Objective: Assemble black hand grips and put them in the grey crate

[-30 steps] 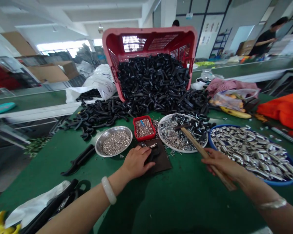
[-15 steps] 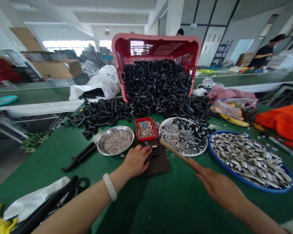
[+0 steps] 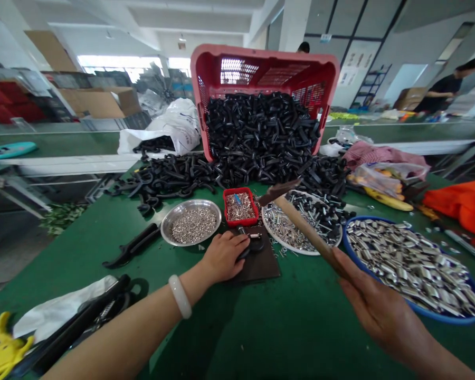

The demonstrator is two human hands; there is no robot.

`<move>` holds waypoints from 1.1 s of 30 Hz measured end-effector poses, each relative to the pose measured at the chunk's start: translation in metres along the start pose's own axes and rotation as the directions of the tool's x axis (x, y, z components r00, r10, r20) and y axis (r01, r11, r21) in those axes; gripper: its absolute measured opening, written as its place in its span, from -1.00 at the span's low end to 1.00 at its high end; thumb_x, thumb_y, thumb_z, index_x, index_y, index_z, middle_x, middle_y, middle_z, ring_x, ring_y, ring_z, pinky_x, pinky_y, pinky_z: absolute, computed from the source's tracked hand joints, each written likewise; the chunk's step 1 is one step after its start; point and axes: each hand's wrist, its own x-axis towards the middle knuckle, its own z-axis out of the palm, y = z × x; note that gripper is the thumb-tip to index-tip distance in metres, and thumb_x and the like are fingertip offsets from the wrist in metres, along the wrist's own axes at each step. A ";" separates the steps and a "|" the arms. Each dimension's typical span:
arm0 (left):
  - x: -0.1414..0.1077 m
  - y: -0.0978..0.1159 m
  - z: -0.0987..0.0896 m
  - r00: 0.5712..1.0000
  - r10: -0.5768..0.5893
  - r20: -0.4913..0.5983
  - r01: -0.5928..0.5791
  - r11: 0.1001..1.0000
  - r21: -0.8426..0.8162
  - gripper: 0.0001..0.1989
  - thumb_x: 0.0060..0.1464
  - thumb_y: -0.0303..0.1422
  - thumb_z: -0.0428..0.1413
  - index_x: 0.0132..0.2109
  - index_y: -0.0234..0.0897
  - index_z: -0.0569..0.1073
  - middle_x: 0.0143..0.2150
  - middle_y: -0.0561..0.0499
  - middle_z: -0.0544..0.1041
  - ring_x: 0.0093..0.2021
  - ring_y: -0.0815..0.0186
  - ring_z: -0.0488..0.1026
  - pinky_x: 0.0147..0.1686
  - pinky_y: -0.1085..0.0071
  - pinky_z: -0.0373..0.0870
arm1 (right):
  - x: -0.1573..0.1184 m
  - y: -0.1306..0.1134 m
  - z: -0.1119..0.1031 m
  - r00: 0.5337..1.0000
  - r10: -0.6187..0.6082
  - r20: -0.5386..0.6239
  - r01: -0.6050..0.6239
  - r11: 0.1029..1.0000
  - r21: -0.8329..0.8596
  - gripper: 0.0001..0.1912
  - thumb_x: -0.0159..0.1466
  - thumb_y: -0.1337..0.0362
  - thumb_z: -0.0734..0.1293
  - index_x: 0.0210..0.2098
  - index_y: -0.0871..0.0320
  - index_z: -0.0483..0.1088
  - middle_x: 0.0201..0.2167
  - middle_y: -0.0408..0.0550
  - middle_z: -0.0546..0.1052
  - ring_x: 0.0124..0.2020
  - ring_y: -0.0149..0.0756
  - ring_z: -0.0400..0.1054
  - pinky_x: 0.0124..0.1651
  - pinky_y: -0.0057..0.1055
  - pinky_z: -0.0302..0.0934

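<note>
My left hand [image 3: 225,257], a pale bangle on its wrist, presses a black plastic part [image 3: 256,245] against a dark flat plate [image 3: 267,269]. A small spring-like metal piece [image 3: 255,236] shows at the part's upper side. The fingers cover much of the part. In my right hand [image 3: 374,301] is the wooden handle of a hammer [image 3: 306,227], its dark head raised over the white plate's left edge, apart from the black part. Just beyond the left hand stand a red tray [image 3: 226,215] of small metal pins and a metal dish [image 3: 164,232] of small rings.
A red crate [image 3: 265,51] tipped forward spills black parts [image 3: 261,126] across the back. On the right are a white plate [image 3: 301,250] of screws and a blue tray [image 3: 439,315] of metal pieces. A black handle [image 3: 136,245] lies left. A co-worker [image 3: 445,87] stands far right.
The hammer has risen from close to the black part, moving up and right with my right hand. My left hand stays on the part. The view has shifted slightly.
</note>
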 end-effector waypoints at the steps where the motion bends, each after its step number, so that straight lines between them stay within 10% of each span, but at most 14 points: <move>1: 0.000 0.000 0.000 1.000 0.001 0.001 -0.001 1.000 -0.008 -0.48 -0.03 -0.25 -0.01 0.13 -0.15 0.22 0.14 0.01 0.27 -0.04 0.11 0.21 -0.12 0.17 0.18 | 0.000 -0.001 0.001 1.000 0.015 0.012 -0.015 1.000 0.001 -0.47 0.27 0.25 0.04 0.23 0.03 -0.10 -0.13 -0.02 0.48 -0.16 -0.18 0.40 -0.15 -0.27 0.32; 6: 0.002 -0.005 -0.001 0.999 0.036 0.010 -0.036 0.999 -0.039 -0.47 -0.04 -0.28 0.01 0.13 -0.16 0.22 0.13 0.02 0.28 -0.04 0.15 0.23 -0.08 0.21 0.19 | 0.010 -0.001 -0.005 0.970 -0.023 0.241 0.009 0.998 0.062 -0.51 0.25 0.24 0.08 0.18 -0.10 0.03 -0.21 -0.15 0.53 -0.25 -0.19 0.44 -0.19 -0.24 0.34; 13: -0.004 -0.023 0.010 0.997 -0.029 -0.068 0.018 0.987 -0.158 -0.33 -0.06 -0.12 0.04 0.16 -0.34 0.14 0.16 -0.10 0.22 0.09 0.19 0.17 0.08 0.26 0.07 | 0.007 -0.018 -0.004 0.998 -0.037 -0.040 0.042 0.991 0.127 -0.46 0.27 0.20 0.03 0.23 0.05 -0.10 0.08 -0.08 0.30 0.02 -0.21 0.26 -0.02 -0.29 0.24; 19: -0.004 -0.025 0.011 0.996 -0.079 -0.052 0.069 0.984 -0.165 -0.41 -0.08 -0.08 0.05 0.06 -0.33 0.29 0.07 -0.08 0.34 0.01 0.21 0.26 0.05 0.28 0.13 | 0.016 -0.021 0.003 0.980 -0.072 0.188 0.051 0.992 0.115 -0.52 0.22 0.23 0.10 0.15 -0.06 0.11 -0.22 -0.14 0.53 -0.21 -0.18 0.42 -0.20 -0.27 0.35; 24: -0.003 -0.028 0.011 0.994 -0.090 -0.054 0.079 0.981 -0.177 -0.38 -0.11 -0.07 0.07 0.08 -0.31 0.28 0.05 -0.07 0.36 0.01 0.20 0.26 0.03 0.28 0.15 | 0.017 -0.027 0.000 0.996 -0.069 0.053 0.065 0.994 0.084 -0.49 0.25 0.24 0.05 0.20 -0.02 -0.01 -0.13 -0.07 0.49 -0.19 -0.19 0.42 -0.20 -0.30 0.34; 28: -0.003 -0.027 0.011 0.994 -0.099 -0.034 0.091 0.979 -0.182 -0.40 -0.11 -0.08 0.08 0.05 -0.31 0.30 0.01 -0.07 0.39 -0.02 0.20 0.28 0.01 0.29 0.17 | 0.019 -0.027 0.002 0.982 -0.043 0.183 0.031 0.997 0.068 -0.51 0.22 0.24 0.09 0.15 -0.07 0.11 -0.43 -0.12 0.55 -0.42 -0.19 0.46 -0.35 -0.30 0.37; 33: -0.003 -0.028 0.011 0.994 -0.102 -0.037 0.093 0.979 -0.183 -0.38 -0.13 -0.07 0.09 0.06 -0.29 0.29 0.02 -0.06 0.38 0.00 0.19 0.27 0.01 0.27 0.16 | 0.013 -0.025 0.003 0.991 -0.018 0.132 0.008 0.997 0.079 -0.48 0.24 0.22 0.04 0.21 -0.03 -0.02 -0.21 -0.06 0.52 -0.24 -0.17 0.43 -0.23 -0.27 0.35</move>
